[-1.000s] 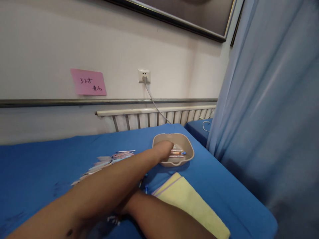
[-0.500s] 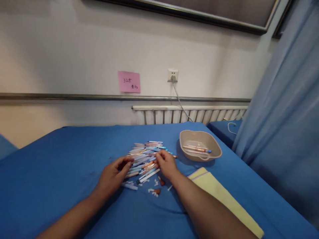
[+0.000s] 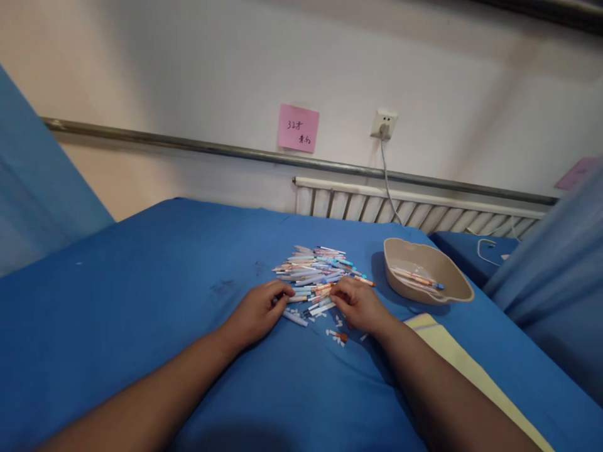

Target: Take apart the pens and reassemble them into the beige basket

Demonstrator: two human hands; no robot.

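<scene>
A heap of thin coloured pens [image 3: 315, 271] lies on the blue sheet [image 3: 141, 276]. My left hand [image 3: 257, 311] rests at the heap's near left edge, fingers curled onto a pen there. At the heap's near right edge, my right hand [image 3: 358, 304] has its fingers bent over some pens. What either hand actually holds is hidden by the fingers. Small loose caps [image 3: 337, 337] lie scattered between my wrists. A beige bowl [image 3: 451, 294] to the right holds a few pens [image 3: 417, 278].
A yellow cloth [image 3: 471, 370] lies at the near right beside my right forearm. A blue curtain [image 3: 560, 289] hangs at the right and another at the far left. Behind are a radiator, a wall socket with a cable [image 3: 387, 169], and a pink note [image 3: 298, 127].
One second ago my left hand was reaching into the bowl; it has come back to the heap. Both hands now sit at the pens. The view has swung left.
</scene>
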